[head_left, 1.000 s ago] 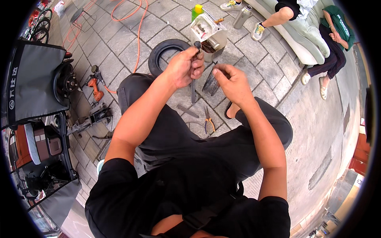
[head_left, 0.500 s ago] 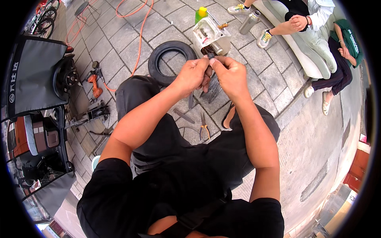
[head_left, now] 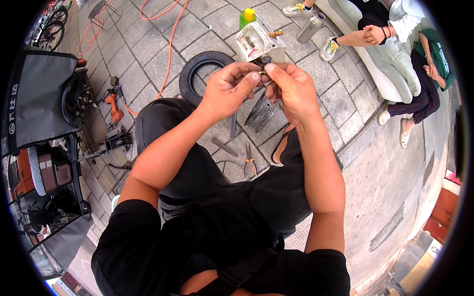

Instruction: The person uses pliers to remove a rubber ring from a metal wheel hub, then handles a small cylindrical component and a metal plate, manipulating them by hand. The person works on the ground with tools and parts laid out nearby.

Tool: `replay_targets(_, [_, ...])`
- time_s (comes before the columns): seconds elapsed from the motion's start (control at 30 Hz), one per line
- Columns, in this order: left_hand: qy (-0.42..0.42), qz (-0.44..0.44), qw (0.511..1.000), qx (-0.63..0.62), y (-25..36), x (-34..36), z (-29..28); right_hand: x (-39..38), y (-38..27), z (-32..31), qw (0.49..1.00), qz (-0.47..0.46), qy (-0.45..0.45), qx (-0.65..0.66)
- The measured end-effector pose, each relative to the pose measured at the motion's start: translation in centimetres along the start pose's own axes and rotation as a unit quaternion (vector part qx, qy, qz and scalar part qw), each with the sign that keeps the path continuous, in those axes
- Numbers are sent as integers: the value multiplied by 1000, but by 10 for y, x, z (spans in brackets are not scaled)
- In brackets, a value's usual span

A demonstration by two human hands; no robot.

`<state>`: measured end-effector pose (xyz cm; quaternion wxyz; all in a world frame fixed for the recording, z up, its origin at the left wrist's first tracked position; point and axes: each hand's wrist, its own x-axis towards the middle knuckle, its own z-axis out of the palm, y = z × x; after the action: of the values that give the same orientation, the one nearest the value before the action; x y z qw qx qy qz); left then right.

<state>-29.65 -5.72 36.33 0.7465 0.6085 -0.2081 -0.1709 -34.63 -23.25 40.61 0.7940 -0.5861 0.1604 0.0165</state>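
Note:
My left hand and my right hand meet at the middle, their fingertips closed on a small dark fitting with a brassy stem; its exact shape is partly covered by my fingers. Just beneath them a dark, grimy wheel rim stands on the paving. A black tyre lies behind my left hand. Below, between my knees, are two flat metal bars and orange-handled pliers.
A cut plastic container of tools, a steel flask and an orange hose are ahead. An orange power tool and dark vehicle are left. Two seated people occupy a pale sofa at right.
My right hand came across to meet my left at the small fitting; since then my left fingers have shifted lower on it. The view has moved slightly.

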Motion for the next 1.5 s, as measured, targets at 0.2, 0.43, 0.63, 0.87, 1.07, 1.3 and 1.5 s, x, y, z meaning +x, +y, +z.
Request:
replay_targets(0.2, [2, -2, 1000, -8, 4, -3, -3, 1, 8, -6, 998, 9, -21, 61])
replay_targets(0.43, [13, 15, 1000, -2, 4, -7, -5, -4, 10, -3, 995, 4, -49, 83])
replay_targets(0.63, [-16, 25, 992, 122, 8, -11, -11, -11, 12, 8, 999, -34, -1, 14])
replay_targets(0.87, [-8, 119, 985, 125, 11, 2, -20, -23, 6, 14, 983, -72, 38, -162])
replay_targets(1.07, [-44, 89, 992, 79, 11, -4, -20, -28, 8, 13, 973, -117, 19, -196])
replay_targets(1.3, [-23, 74, 997, 14, 10, -2, -14, -32, 3, 13, 968, -144, -24, -206])
replay_targets(1.5, [-26, 69, 997, -37, 3, 0, -9, -26, 15, 10, 968, -168, -39, -181])
